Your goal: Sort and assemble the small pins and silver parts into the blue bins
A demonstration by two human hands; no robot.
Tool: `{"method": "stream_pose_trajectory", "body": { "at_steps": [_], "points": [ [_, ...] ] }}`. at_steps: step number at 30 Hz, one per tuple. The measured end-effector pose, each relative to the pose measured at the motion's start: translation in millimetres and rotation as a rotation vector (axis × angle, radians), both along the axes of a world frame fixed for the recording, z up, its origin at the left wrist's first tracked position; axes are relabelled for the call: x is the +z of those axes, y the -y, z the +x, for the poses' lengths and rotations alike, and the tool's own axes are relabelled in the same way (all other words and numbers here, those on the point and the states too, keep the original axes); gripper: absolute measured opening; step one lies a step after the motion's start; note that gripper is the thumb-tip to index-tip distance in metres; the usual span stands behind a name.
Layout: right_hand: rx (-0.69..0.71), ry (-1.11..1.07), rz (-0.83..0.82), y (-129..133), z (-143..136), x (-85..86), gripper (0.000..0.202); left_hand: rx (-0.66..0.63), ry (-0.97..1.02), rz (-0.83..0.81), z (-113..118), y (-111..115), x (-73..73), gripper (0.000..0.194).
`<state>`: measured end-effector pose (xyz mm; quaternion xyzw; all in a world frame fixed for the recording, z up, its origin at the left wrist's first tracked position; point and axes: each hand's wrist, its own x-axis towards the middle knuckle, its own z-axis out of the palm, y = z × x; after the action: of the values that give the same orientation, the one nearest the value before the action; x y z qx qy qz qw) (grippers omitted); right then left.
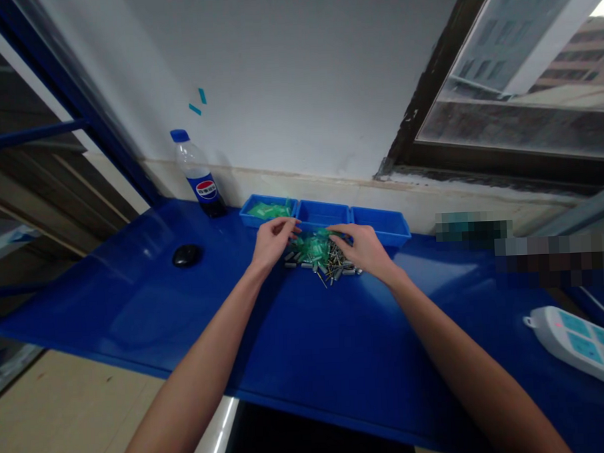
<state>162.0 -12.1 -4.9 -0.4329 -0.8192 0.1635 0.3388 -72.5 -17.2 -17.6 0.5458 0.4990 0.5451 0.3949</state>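
Two bare forearms reach forward across a blue tabletop (pixel 308 360), with a white power strip (pixel 582 348) at the right edge. Beyond the open stretch of surface, a small heap of metal pins and cylinders (pixel 338 270) lies between the hands; one slender pin at its near edge points toward the person, slanting slightly right. Green plastic pieces (pixel 317 246) cover the heap's middle and far left. The right hand (pixel 338 237) is nearer the metal parts, its fingers over their right side, with thumb and forefinger close together near a green piece; whether they grip it cannot be told. The left hand (pixel 296 231) meets the heap's left border, fingers bunched and narrow, any contents hidden. A black mouse (pixel 186 255) rests farther left. Just past the hands stands a three-compartment blue tray (pixel 382 237), its left compartment bearing more green pieces; a cola bottle (pixel 199 174) stands upright to the left, before the pale wall (pixel 296 86).
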Motion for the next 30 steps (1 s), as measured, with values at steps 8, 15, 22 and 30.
{"method": "stream_pose_trajectory", "body": {
  "at_steps": [8, 15, 22, 30],
  "points": [
    [0.072, -0.609, -0.468, -1.8, 2.7, 4.4, 0.043, -0.371, -0.103, 0.058, 19.7, 17.5, 7.3, 0.035],
    [0.061, -0.650, -0.526, 0.3, -2.4, 3.8, 0.044, -0.391, 0.017, 0.010, 18.8, 17.1, 6.8, 0.036],
    [-0.009, -0.630, -0.535, -6.4, -0.7, -2.4, 0.048, -0.010, 0.282, -0.009, -0.4, -3.1, -0.1, 0.035],
    [-0.001, -0.591, -0.541, -5.9, -1.9, -3.3, 0.049, 0.267, 0.151, -0.065, -21.4, -8.8, -6.5, 0.028]
  ]
}}
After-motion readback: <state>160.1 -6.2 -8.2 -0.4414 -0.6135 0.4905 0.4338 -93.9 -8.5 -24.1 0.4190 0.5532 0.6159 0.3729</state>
